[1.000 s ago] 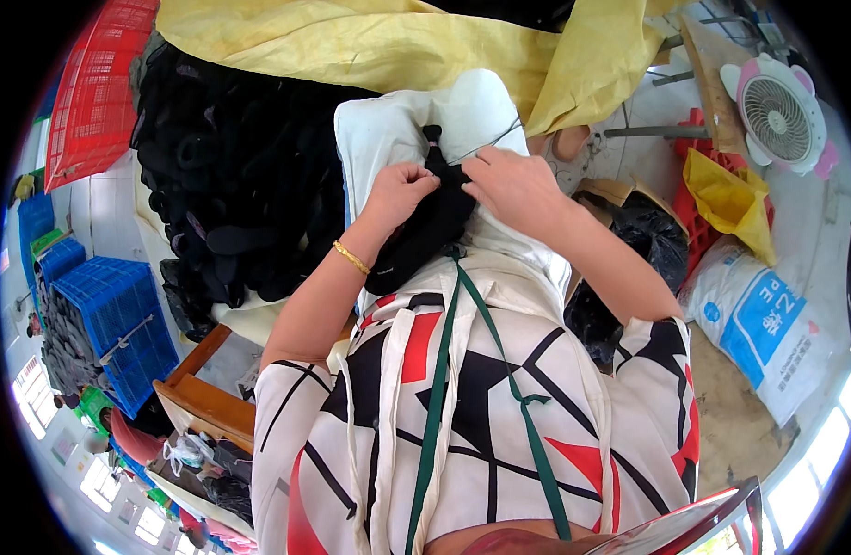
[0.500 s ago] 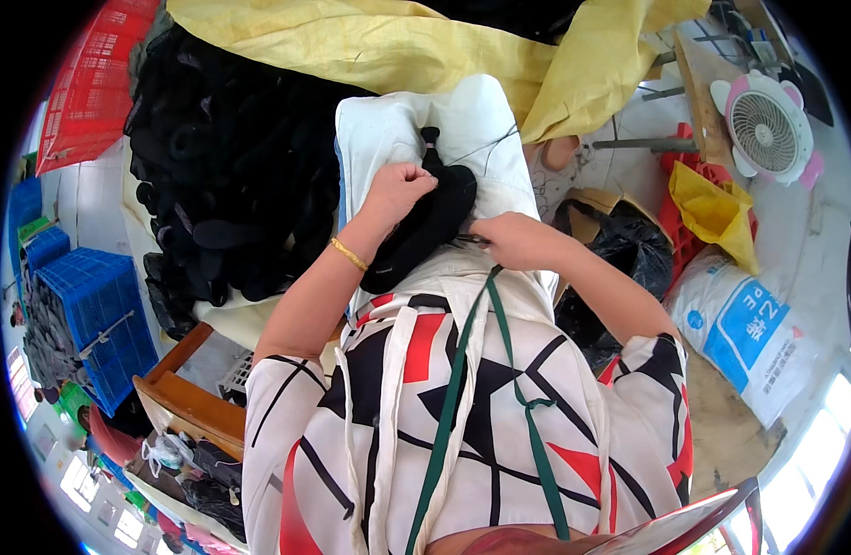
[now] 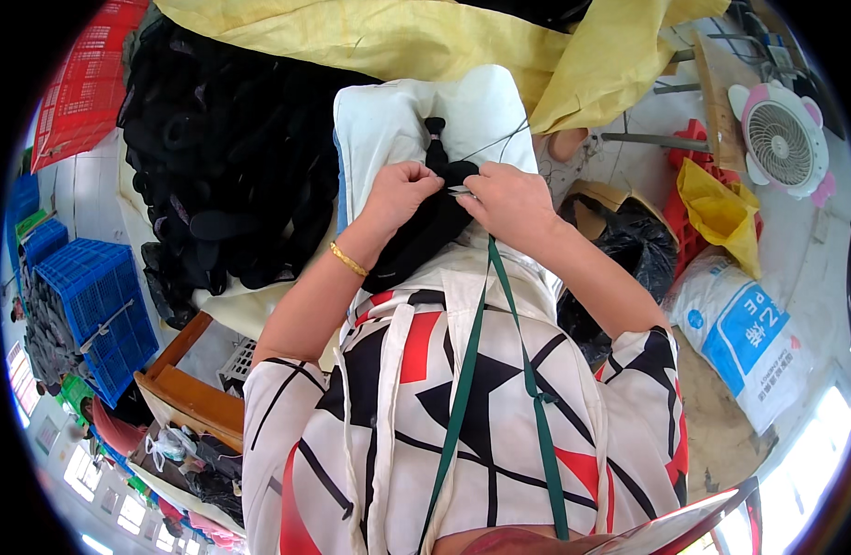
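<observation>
A black knitted piece, like a shoe upper or sock, lies across the white cloth on my lap. My left hand is closed, pinching the edge of this piece with thumb and forefinger. My right hand is closed beside it around small metal thread snips, whose blades point at the left fingertips; the handles are hidden. A green cord runs from the right hand up to my neck. Dark thread trails over the cloth, right of the piece's narrow end.
To the left is a big heap of black knitted pieces. Yellow cloth spans the far side. On the right stand a fan, a black plastic bag and a white sack. A blue crate and wooden chair are left.
My right hand has moved up and slightly left with the snips, from beside the black piece to close by my left fingertips. The left hand has barely shifted.
</observation>
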Motion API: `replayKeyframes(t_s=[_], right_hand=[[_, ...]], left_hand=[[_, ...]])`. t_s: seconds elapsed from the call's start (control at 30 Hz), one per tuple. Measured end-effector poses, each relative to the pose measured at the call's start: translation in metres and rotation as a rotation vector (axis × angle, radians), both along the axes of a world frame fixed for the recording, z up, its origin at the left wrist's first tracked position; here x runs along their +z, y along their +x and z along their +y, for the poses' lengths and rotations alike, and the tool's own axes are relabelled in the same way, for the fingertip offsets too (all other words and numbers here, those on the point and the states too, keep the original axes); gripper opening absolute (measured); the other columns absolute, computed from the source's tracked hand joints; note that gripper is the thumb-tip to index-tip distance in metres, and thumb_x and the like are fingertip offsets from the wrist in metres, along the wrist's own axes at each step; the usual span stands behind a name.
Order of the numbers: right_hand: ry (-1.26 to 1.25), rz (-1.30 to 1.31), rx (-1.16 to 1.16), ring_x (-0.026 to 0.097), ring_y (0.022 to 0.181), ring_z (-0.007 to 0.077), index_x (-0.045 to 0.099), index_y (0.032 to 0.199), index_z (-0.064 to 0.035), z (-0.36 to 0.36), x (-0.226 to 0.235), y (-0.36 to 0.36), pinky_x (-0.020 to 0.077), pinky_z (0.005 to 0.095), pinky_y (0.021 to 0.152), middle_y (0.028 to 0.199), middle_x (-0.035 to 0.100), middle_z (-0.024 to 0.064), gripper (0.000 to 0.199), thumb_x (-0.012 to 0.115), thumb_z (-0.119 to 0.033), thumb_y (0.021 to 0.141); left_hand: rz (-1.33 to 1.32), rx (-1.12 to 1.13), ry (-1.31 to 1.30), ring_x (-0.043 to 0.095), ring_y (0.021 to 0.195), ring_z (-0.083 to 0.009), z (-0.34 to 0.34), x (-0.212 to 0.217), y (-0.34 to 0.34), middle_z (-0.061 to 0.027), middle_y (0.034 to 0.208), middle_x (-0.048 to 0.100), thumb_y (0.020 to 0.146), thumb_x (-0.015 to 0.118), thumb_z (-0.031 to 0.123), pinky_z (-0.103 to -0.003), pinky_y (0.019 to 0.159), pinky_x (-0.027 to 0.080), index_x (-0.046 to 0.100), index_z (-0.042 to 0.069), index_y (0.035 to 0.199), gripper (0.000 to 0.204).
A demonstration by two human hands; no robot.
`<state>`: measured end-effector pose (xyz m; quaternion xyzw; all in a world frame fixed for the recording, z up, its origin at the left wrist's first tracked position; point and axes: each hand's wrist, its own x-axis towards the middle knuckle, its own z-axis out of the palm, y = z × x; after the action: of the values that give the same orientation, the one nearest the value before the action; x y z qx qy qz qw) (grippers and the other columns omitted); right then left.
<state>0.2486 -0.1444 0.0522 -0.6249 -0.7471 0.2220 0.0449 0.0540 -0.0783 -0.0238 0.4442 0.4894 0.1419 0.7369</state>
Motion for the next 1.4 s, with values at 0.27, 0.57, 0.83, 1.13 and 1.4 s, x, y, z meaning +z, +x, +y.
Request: replayKeyframes(t_s=[0.27, 0.57, 0.83, 1.13, 1.4], right_hand=[[-0.028, -0.013, 0.004, 0.066, 0.086, 0.0254, 0.067, 0.079, -0.0086, 0.01, 0.0, -0.006, 0.0545, 0.0401, 0.068, 0.084, 0.063, 0.0066, 0.019, 0.066, -0.027, 0.087], [-0.039, -0.019, 0.018, 0.065, 0.089, 0.0252, 0.068, 0.08, -0.0088, 0.014, -0.003, -0.009, 0.0547, 0.0395, 0.068, 0.086, 0.063, 0.0066, 0.017, 0.066, -0.025, 0.086], [0.014, 0.019, 0.179, 0.064, 0.081, 0.0244, 0.065, 0.085, -0.0093, -0.006, 0.009, -0.015, 0.0528, 0.0378, 0.065, 0.082, 0.059, 0.0062, 0.022, 0.071, -0.031, 0.083], [-0.007, 0.067, 0.008, 0.066, 0.08, 0.0303, 0.059, 0.089, -0.0092, -0.012, -0.017, 0.025, 0.053, 0.0423, 0.065, 0.083, 0.061, 0.0101, 0.007, 0.061, -0.016, 0.089], [-0.411, 0.815, -0.519, 0.065, 0.067, 0.0165, 0.067, 0.096, -0.0045, -0.031, -0.015, 0.078, 0.0528, 0.0295, 0.063, 0.078, 0.068, 0.0057, 0.016, 0.064, -0.019, 0.094]], left_hand=[[-0.006, 0.006, -0.023, 0.053, 0.068, -0.0045, 0.002, 0.001, 0.001, 0.0026, 0.077, 0.063, 0.089, 0.07, 0.011, -0.021, 0.062, 0.041, 0.069, 0.002, 0.088, 0.009], [0.017, -0.001, -0.026, 0.053, 0.069, -0.0047, 0.003, -0.001, 0.001, 0.0017, 0.078, 0.065, 0.089, 0.07, 0.01, -0.021, 0.063, 0.042, 0.07, 0.0, 0.09, 0.01], [0.01, 0.018, 0.079, 0.053, 0.07, -0.0044, 0.003, 0.001, 0.001, 0.003, 0.082, 0.064, 0.09, 0.069, 0.01, -0.021, 0.063, 0.042, 0.069, 0.002, 0.088, 0.008], [0.003, -0.407, 0.456, 0.055, 0.074, -0.0095, -0.014, 0.03, -0.006, -0.0029, 0.079, 0.06, 0.09, 0.067, 0.011, -0.026, 0.067, 0.046, 0.065, 0.0, 0.087, 0.012], [0.362, -0.394, 0.264, 0.065, 0.069, -0.0266, -0.016, 0.039, -0.007, -0.0186, 0.078, 0.067, 0.086, 0.071, 0.027, -0.038, 0.062, 0.049, 0.067, -0.004, 0.088, 0.032]])
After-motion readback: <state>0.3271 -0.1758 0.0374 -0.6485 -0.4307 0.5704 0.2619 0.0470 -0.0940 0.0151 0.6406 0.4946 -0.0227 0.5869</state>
